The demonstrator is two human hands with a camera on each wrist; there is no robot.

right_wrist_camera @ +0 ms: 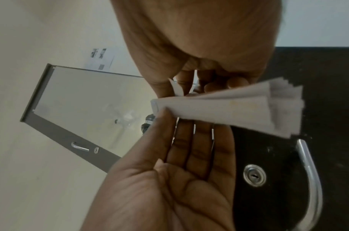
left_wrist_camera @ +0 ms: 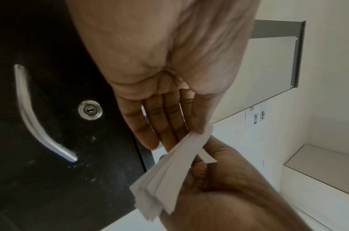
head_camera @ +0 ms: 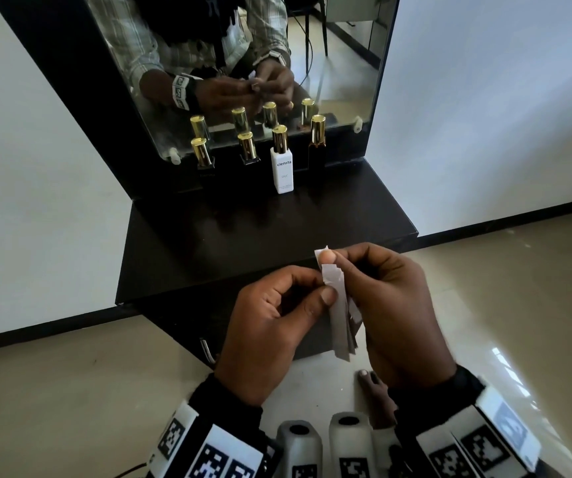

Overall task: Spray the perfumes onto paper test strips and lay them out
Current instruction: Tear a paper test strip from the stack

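A: Where are the paper test strips?
B: In a fanned bundle in front of the black bench, above the floor, held between both hands.

A: State of the fingers?
B: The right hand grasps the bundle's upper end, thumb on top. The left hand pinches 1 strip's edge between thumb and forefinger; its other fingers curl loosely.

A: And the perfumes?
B: 4 gold-capped bottles stand in a row before the mirror: 3 dark perfume bottles and 1 white perfume bottle, well apart from the hands.
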